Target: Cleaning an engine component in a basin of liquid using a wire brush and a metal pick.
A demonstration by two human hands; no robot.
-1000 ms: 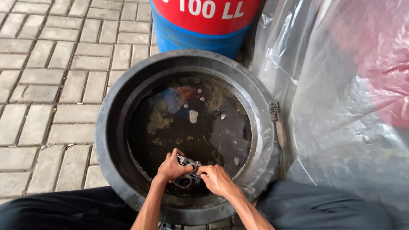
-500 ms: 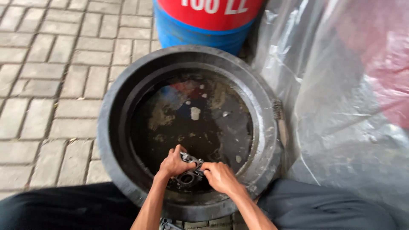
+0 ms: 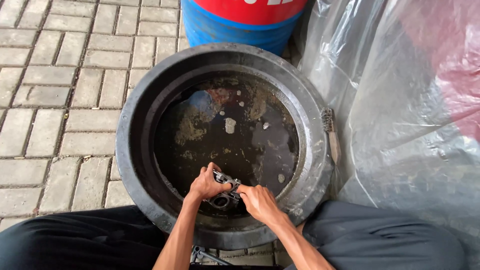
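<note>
A round black basin [image 3: 131, 150] sits on the paving between my knees, filled with dark oily liquid with pale flecks on its surface. At the near side of the basin my left hand [image 3: 206, 184] grips a small grey metal part [image 3: 223, 192] with ring-shaped openings, held just above or at the liquid. My right hand [image 3: 256, 201] closes on the same part from the right. Most of the part is hidden by my fingers.
A blue and red drum [image 3: 245, 20] stands behind the basin. A wire brush with a wooden handle [image 3: 330, 134] rests on the basin's right rim. Clear plastic sheeting [image 3: 400, 115] covers something at the right. Grey brick paving [image 3: 55, 90] lies to the left. A metal tool [image 3: 200, 254] lies under my forearms.
The view has shifted slightly, so the basin sits a bit higher in the frame. Both hands stay on the metal part at the near side of the basin with only small movements.
</note>
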